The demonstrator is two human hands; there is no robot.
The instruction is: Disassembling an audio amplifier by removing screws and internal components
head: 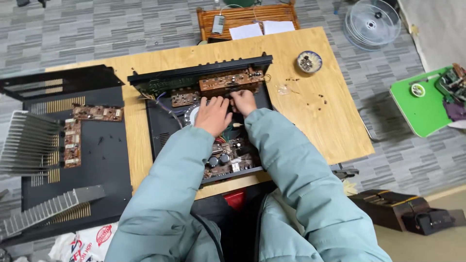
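Pale green padded sleeves [272, 194] fill the bottom of the head view, both reaching forward into an opened black amplifier case [160, 131] that lies in the middle of the wooden surface [310, 116].

Inside the case, the left hand [213, 115] lies palm down with its fingers curled over the parts near the front panel; whether it grips anything I cannot tell. Just right of it, the right hand [243, 101] is clenched around something small beneath the brown circuit board [232, 80], but what it pinches is hidden by the fingers. That board stands along the far edge of the case, behind the black front panel [199, 73]. Nearer the person than the hands, dark round capacitors [218, 159] sit among wires in the case.

Left of the case lies a black cover plate [102, 170] carrying two smaller brown boards [97, 113] and grey finned heat sinks [26, 143]. Right of the case, well apart from it, a small bowl [309, 61] of screws rests on the surface. Beyond the case stands a wooden tray [247, 17] holding white papers.
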